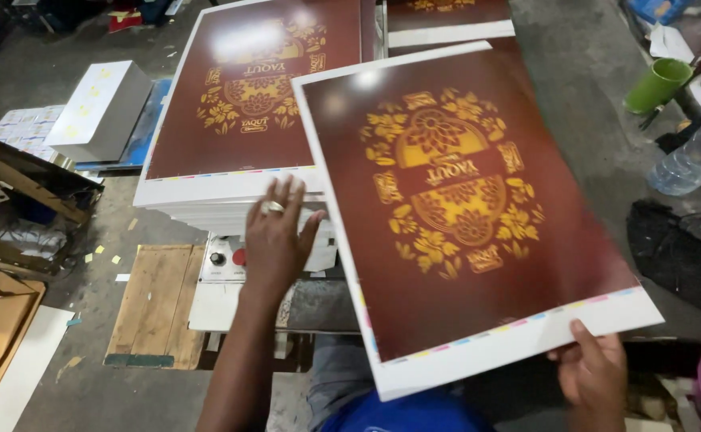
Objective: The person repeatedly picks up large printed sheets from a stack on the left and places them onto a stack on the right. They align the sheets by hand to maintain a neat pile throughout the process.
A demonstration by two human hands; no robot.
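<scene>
Printed sheet lifted at centre frame.
Pinched at lower-right edge by right hand; left hand spread, fingers touching sheet stack at upper left.

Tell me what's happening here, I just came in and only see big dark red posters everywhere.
A person is handling large printed sheets, dark red with a gold floral design. The right hand grips the near white edge of one lifted sheet, which is tilted up. The left hand, wearing a ring, rests fingers spread on the stack of sheets lying on a table. A green cup and a plastic bottle sit to the right.
</scene>
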